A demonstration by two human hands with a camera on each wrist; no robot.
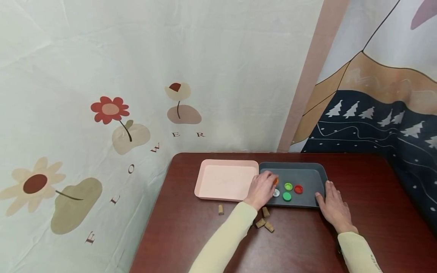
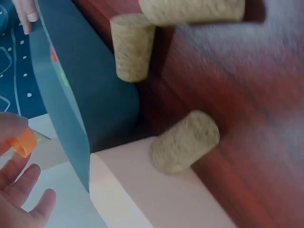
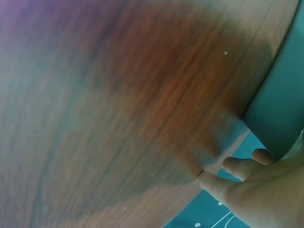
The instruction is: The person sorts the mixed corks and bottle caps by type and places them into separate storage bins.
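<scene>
Pinches orange cap (image 2: 24,142) in left hand (image 1: 262,187), rests relaxed right hand (image 1: 335,206) against tray (image 1: 308,198); might, by fumbling it, jostle caps (image 1: 287,196) beside left hand.

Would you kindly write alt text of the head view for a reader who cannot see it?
A person's left hand pinches an orange cap at the left end of a dark gray tray with four other caps in it, the right hand at its right edge. A pink tray sits alongside, and four corks lie on the reddish-brown table.
</scene>
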